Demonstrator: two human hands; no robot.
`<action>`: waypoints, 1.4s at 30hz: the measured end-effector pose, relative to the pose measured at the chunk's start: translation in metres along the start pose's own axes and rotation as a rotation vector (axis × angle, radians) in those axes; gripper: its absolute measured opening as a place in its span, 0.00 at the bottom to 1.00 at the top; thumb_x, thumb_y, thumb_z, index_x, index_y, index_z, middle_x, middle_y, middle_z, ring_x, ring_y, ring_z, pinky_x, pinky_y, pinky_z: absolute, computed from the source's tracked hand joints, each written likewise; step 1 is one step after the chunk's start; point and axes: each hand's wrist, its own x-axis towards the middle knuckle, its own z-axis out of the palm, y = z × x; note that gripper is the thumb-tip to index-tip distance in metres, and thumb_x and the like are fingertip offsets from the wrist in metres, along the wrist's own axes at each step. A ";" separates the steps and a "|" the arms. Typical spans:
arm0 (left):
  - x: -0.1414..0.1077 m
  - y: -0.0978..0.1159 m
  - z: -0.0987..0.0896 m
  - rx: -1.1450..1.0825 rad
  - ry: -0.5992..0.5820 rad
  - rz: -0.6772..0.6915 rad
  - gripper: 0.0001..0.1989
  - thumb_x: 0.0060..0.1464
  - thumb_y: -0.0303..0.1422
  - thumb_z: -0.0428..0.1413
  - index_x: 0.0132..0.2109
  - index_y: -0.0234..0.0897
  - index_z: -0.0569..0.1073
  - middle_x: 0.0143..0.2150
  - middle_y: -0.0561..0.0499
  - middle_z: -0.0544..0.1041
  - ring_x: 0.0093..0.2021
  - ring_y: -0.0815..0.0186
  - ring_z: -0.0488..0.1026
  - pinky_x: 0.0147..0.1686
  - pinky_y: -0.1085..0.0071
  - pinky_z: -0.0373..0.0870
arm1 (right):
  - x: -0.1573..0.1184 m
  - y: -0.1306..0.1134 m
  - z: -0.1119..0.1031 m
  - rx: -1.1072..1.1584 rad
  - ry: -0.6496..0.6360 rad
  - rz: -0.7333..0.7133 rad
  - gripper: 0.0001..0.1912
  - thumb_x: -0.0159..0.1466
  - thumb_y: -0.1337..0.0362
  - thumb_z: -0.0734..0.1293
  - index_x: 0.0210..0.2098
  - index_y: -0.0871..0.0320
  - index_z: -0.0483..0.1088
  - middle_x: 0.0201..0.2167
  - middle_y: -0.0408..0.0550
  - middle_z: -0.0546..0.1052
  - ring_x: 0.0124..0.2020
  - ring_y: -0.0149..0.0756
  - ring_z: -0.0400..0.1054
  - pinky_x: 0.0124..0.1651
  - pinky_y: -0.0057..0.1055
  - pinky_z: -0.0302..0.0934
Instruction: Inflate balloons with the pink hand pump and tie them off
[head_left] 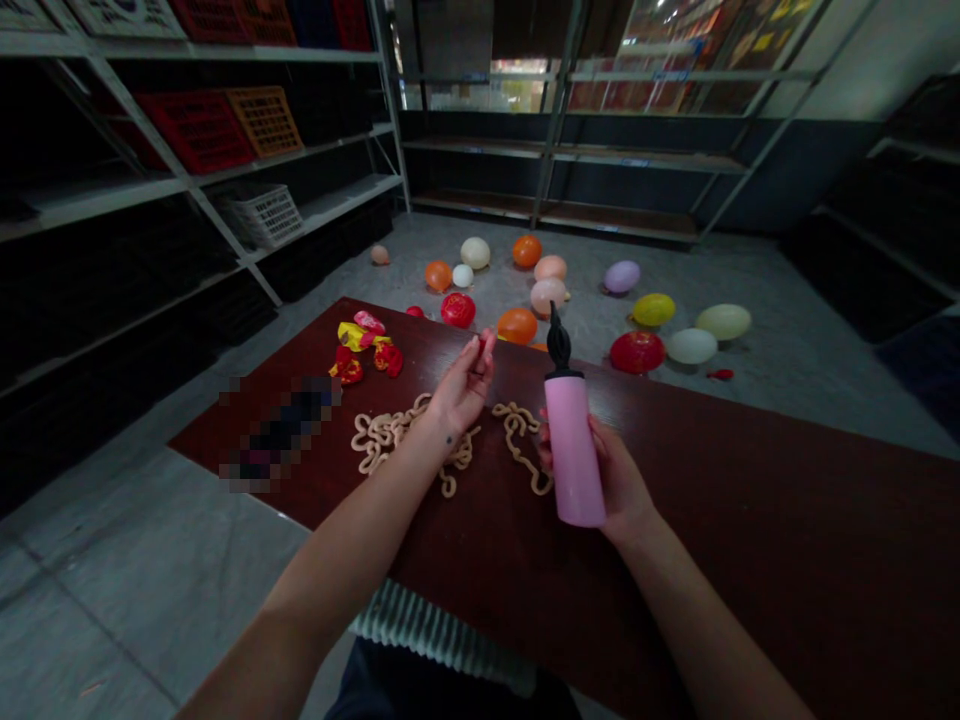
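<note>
A pink balloon pump (574, 450) with a black nozzle is upright in my right hand (619, 480), whose fingers wrap round its body. To its left, my left hand (463, 388) is raised above the table, fingertips pinched together. Whatever those fingertips hold, if anything, is too small to make out. Below my left hand and forearm lies a pile of tan, curly cord-like pieces (379, 432), partly hidden by the arm. One more tan curly strand (517, 440) lies between my hands, close to the pump.
On the dark brown table (720, 540), red and yellow crumpled pieces (360, 340) lie far left, near a pixelated dark object (285, 430). Inflated balloons (517, 326) are scattered on the floor beyond. Metal shelves (630, 155) with crates (262, 120) stand behind and left.
</note>
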 end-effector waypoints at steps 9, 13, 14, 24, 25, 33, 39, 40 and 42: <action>-0.003 -0.005 0.001 -0.043 0.022 -0.049 0.09 0.64 0.22 0.50 0.39 0.35 0.74 0.56 0.48 0.76 0.57 0.67 0.73 0.45 0.77 0.75 | -0.007 0.007 0.005 -0.087 -0.142 0.108 0.22 0.63 0.48 0.65 0.44 0.61 0.72 0.31 0.49 0.77 0.25 0.30 0.70 0.28 0.26 0.65; 0.002 0.001 0.001 0.005 0.061 -0.020 0.11 0.66 0.26 0.48 0.43 0.36 0.75 0.56 0.47 0.76 0.55 0.68 0.74 0.48 0.76 0.74 | -0.008 0.012 0.005 -0.153 -0.202 0.191 0.25 0.63 0.46 0.64 0.45 0.62 0.72 0.30 0.49 0.76 0.23 0.31 0.70 0.24 0.26 0.62; 0.003 0.002 0.001 0.017 0.061 -0.015 0.11 0.66 0.27 0.48 0.44 0.36 0.75 0.56 0.47 0.76 0.54 0.69 0.74 0.48 0.76 0.74 | -0.008 0.013 0.005 -0.164 -0.204 0.204 0.25 0.63 0.46 0.64 0.45 0.62 0.72 0.30 0.49 0.76 0.23 0.31 0.70 0.24 0.26 0.62; 0.002 0.007 0.003 0.091 0.070 0.091 0.08 0.65 0.26 0.51 0.48 0.36 0.72 0.53 0.46 0.77 0.52 0.68 0.76 0.48 0.74 0.73 | -0.006 0.016 0.001 -0.197 -0.190 0.221 0.26 0.63 0.45 0.64 0.46 0.62 0.72 0.30 0.49 0.76 0.22 0.30 0.69 0.24 0.26 0.63; 0.002 0.006 0.003 0.078 0.062 0.083 0.07 0.64 0.25 0.51 0.47 0.36 0.72 0.53 0.47 0.77 0.51 0.68 0.76 0.48 0.74 0.73 | -0.006 0.016 0.001 -0.199 -0.186 0.219 0.26 0.63 0.45 0.64 0.46 0.62 0.72 0.30 0.49 0.76 0.22 0.30 0.69 0.24 0.26 0.63; -0.004 0.001 0.006 0.094 0.022 0.062 0.09 0.60 0.22 0.53 0.46 0.38 0.70 0.46 0.49 0.80 0.45 0.70 0.78 0.48 0.74 0.72 | -0.007 0.015 0.004 -0.158 -0.172 0.211 0.25 0.63 0.46 0.64 0.46 0.62 0.72 0.29 0.48 0.76 0.22 0.30 0.69 0.23 0.26 0.62; -0.005 0.000 0.004 0.111 -0.059 0.058 0.04 0.63 0.27 0.52 0.43 0.37 0.71 0.39 0.50 0.79 0.39 0.70 0.78 0.43 0.74 0.73 | -0.009 0.011 0.006 -0.163 -0.201 0.230 0.26 0.62 0.44 0.64 0.47 0.61 0.71 0.29 0.47 0.76 0.21 0.30 0.68 0.22 0.25 0.60; -0.004 0.000 0.002 0.120 -0.068 0.066 0.03 0.62 0.27 0.53 0.43 0.37 0.70 0.38 0.50 0.80 0.39 0.69 0.78 0.41 0.74 0.73 | -0.009 0.011 0.006 -0.164 -0.204 0.229 0.26 0.62 0.44 0.64 0.47 0.61 0.71 0.29 0.47 0.76 0.21 0.30 0.68 0.22 0.25 0.60; -0.003 -0.002 -0.001 0.134 -0.080 0.079 0.07 0.60 0.27 0.56 0.46 0.37 0.69 0.39 0.49 0.80 0.39 0.67 0.79 0.40 0.73 0.73 | -0.009 0.011 0.005 -0.166 -0.202 0.224 0.26 0.62 0.44 0.64 0.47 0.60 0.71 0.29 0.47 0.76 0.21 0.30 0.68 0.22 0.25 0.60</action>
